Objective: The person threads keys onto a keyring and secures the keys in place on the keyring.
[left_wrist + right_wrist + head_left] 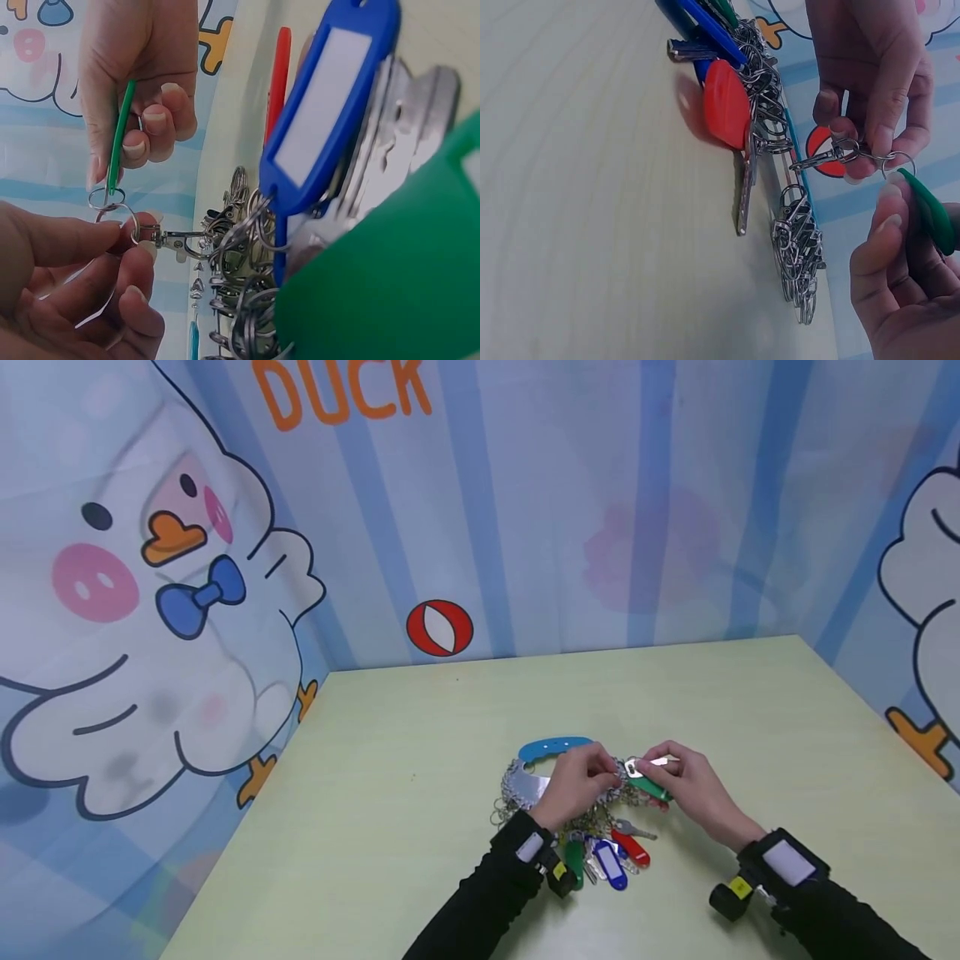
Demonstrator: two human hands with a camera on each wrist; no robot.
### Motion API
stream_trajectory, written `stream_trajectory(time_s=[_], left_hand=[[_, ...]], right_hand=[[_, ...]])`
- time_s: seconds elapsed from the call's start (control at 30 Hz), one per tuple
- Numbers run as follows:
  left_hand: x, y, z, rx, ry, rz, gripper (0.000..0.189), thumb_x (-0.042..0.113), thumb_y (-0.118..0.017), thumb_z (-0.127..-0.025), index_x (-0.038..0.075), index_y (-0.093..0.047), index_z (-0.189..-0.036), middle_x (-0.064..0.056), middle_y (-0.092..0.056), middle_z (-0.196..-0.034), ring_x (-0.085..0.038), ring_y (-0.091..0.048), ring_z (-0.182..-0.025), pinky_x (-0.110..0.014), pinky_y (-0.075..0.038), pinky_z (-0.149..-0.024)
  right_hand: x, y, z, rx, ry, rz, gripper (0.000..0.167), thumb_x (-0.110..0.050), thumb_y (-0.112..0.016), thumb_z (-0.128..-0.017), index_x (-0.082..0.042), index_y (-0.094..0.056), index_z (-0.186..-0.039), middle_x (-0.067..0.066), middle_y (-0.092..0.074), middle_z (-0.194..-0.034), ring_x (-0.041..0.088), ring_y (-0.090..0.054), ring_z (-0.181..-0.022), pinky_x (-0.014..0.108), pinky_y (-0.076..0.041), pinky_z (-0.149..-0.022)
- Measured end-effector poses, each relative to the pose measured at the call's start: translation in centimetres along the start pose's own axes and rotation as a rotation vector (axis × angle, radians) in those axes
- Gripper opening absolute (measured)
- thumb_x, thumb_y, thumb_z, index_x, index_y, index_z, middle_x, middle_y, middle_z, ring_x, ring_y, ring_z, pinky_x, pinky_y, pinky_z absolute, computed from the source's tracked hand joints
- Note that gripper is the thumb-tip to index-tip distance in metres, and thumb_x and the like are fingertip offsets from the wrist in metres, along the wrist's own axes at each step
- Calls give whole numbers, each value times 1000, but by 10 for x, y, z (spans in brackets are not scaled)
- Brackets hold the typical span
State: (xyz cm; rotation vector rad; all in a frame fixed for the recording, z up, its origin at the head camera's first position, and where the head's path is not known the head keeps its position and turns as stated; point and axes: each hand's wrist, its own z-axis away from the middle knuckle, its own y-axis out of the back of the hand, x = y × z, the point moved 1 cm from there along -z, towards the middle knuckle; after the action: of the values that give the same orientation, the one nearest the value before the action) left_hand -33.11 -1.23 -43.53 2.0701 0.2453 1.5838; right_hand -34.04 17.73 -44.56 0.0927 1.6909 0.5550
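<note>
My left hand (576, 787) pinches the split ring (133, 219) of a small silver swivel clasp (176, 241). In my right hand (693, 787) a green key tag (928, 210) is pinched between thumb and fingers. The tag's own small ring meets the clasp's ring between the two hands. A silver piece (633, 768) shows beside the green tag in the head view, partly behind fingers. The clasp hangs by a large hoop with a blue curved strip (555, 747) and many silver clasps (799, 247).
Below the left hand lie a blue key tag (611, 865), a red key tag (632, 849) and another green key tag (573, 857), with keys (745, 195) among them. The pale table (375, 827) meets a printed backdrop (540, 527) behind and at the sides.
</note>
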Motion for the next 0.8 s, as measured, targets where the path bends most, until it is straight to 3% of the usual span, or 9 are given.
stream_trajectory(time_s=[0.8], left_hand=[[2,0,0,-1,5,-29,4,4,-63,-91,2,-65,-94,-10,-73,-90,-5,-63,-75,-13,-46,-66]], right_hand=[[1,1,0,15,3,-2,36,-30,-55,-98,2,-52,-116,16,-71,-85,10,-57,-59,28,-48,-55]])
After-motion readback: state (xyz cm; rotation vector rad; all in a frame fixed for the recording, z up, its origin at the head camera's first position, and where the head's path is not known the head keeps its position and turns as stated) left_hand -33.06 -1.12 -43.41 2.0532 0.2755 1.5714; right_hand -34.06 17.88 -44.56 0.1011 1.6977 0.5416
